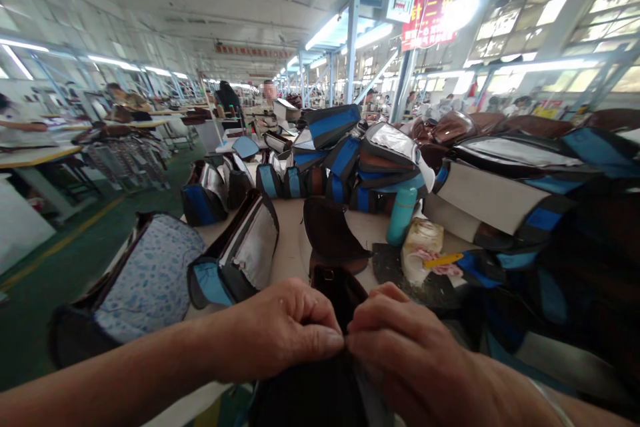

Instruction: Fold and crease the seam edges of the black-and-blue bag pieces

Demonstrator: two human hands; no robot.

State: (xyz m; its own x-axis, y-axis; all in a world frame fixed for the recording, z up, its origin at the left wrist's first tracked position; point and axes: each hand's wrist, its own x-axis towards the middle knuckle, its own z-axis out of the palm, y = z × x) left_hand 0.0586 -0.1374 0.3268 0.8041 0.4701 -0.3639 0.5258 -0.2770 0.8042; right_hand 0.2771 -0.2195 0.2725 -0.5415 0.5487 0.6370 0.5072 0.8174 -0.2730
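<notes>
Together, the left hand and right hand pinch the upper edge of a black bag, fingertips meeting.

Both grips are closed on that edge, though the fingers hide exactly what lies between them; the bag's body spreads below, at 6 o'clock. Just beyond the knuckles, at 12 o'clock, shows a small metal buckle on dark material, then a curved dark-brown panel on the table. A teal bottle stands at 1 o'clock, near a cream container and a yellow handle. A grey bag with a light-blue end sits at 10 o'clock, beside a blue-printed lining. Farther out at 12, grey-and-blue bags are heaped.
</notes>
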